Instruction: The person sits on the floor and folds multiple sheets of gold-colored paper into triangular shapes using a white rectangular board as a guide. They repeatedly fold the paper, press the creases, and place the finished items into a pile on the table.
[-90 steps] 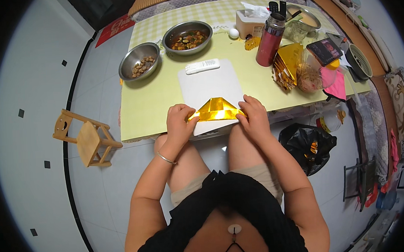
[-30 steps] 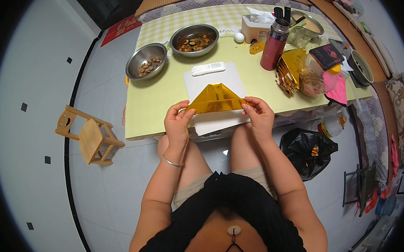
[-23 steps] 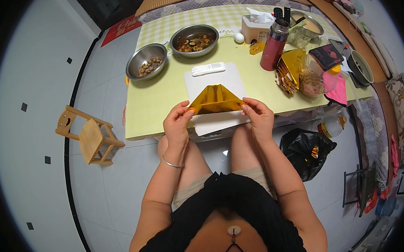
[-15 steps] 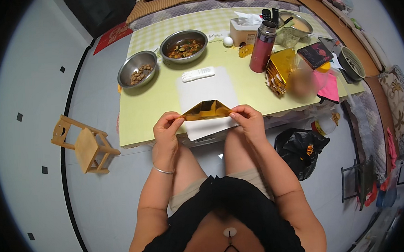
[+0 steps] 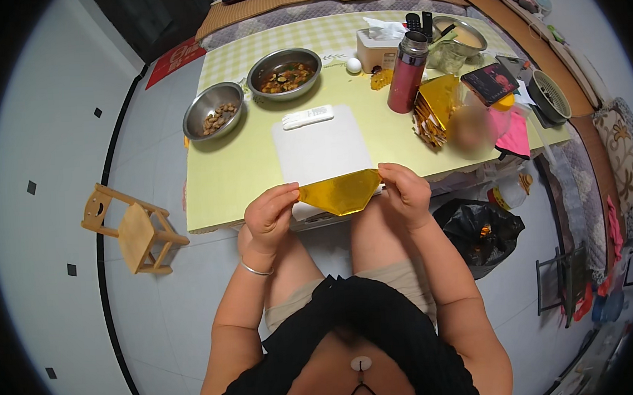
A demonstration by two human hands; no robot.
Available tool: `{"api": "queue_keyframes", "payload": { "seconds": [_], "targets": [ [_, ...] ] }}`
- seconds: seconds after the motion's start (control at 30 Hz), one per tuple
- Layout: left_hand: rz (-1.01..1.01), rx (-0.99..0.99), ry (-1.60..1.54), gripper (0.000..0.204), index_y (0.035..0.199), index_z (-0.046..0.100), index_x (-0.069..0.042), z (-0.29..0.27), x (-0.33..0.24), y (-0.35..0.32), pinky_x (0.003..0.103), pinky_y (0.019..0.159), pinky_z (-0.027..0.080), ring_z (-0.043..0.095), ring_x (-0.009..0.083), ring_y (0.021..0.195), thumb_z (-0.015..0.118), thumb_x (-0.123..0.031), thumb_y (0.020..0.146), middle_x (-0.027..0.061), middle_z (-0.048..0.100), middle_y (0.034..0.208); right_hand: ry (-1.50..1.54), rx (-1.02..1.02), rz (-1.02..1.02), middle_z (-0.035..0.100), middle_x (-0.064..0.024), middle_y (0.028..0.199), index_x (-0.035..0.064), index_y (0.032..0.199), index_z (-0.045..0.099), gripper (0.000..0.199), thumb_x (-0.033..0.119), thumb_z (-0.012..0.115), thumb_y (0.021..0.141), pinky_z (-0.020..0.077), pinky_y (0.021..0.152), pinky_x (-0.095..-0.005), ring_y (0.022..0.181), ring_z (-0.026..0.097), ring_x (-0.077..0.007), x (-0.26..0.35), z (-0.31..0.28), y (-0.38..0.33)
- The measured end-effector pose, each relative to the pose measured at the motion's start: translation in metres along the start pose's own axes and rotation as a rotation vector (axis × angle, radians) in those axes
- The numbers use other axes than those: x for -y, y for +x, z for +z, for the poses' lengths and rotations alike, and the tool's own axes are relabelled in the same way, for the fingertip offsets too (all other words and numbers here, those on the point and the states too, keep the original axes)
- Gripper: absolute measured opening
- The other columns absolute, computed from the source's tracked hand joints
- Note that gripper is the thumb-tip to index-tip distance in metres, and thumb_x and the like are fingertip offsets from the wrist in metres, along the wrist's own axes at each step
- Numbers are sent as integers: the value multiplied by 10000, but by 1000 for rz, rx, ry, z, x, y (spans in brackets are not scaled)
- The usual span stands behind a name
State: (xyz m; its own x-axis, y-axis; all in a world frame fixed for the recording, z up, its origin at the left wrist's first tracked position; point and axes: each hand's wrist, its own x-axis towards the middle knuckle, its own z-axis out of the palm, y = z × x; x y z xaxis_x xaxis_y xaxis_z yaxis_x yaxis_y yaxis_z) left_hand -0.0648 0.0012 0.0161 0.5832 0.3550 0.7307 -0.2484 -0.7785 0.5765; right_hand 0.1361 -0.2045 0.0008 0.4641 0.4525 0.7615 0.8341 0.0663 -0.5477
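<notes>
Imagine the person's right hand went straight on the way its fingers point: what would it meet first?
The right hand pinches the folded gold sheet at its right end, so that comes first. Beyond it, the line seems to cross the white mat, though the height above it is unclear.

Surface: pale yellow-green covering, checked toward the far end. Left: steel bowl of brown nut-like pieces; beside it, a second steel bowl of food. Centre: white rectangular sheet, bearing a white oblong object. Right: white egg, tissue box, red vacuum flask. Tiled floor: wooden chair at left, black plastic bag at right.
</notes>
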Motion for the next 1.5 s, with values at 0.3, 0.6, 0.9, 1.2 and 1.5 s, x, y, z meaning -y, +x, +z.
{"api": "queue_keyframes", "payload": {
  "seconds": [0.3, 0.6, 0.9, 1.2, 1.5],
  "targets": [
    [150, 11, 46, 206, 933, 740, -4, 15, 4, 6, 307, 762, 608, 747, 256, 874, 710, 125, 774, 149, 756, 1022, -27, 10, -65, 749, -149, 1011, 39, 1023, 739, 257, -82, 716, 798, 593, 725, -315, 848, 741, -278, -11, -20, -5],
    [168, -6, -11, 206, 942, 733, -1, 27, 4, 14, 307, 772, 610, 747, 260, 882, 704, 130, 785, 156, 754, 1020, 613, 8, 547, 657, -165, 1315, -44, 1129, 690, 207, -35, 654, 925, 567, 841, -272, 968, 688, -139, 3, -23, -30],
    [246, 67, -31, 215, 948, 730, 2, 24, 0, 22, 312, 775, 613, 747, 261, 889, 695, 136, 783, 158, 754, 1021, 928, 64, 943, 668, -175, 1241, -51, 1225, 609, 298, -36, 644, 929, 581, 823, -262, 962, 683, -157, 0, -41, -30],
    [241, 91, -176, 212, 1005, 720, 21, 35, 3, 41, 325, 817, 610, 743, 260, 948, 691, 123, 822, 208, 691, 1221, 1056, 418, 1233, 719, -96, 886, -23, 1046, 661, 124, 9, 685, 928, 549, 535, -215, 639, 700, -140, 1, -57, -36],
    [-151, 94, -236, 678, 1474, 512, -78, 59, -14, 45, 295, 805, 596, 705, 225, 1056, 663, 102, 838, 181, 499, 1495, 921, -203, 1040, 720, -105, 875, 11, 1082, 636, 137, 46, 670, 954, 544, 500, -219, 603, 683, -143, -23, -61, -14]
  ]
}}
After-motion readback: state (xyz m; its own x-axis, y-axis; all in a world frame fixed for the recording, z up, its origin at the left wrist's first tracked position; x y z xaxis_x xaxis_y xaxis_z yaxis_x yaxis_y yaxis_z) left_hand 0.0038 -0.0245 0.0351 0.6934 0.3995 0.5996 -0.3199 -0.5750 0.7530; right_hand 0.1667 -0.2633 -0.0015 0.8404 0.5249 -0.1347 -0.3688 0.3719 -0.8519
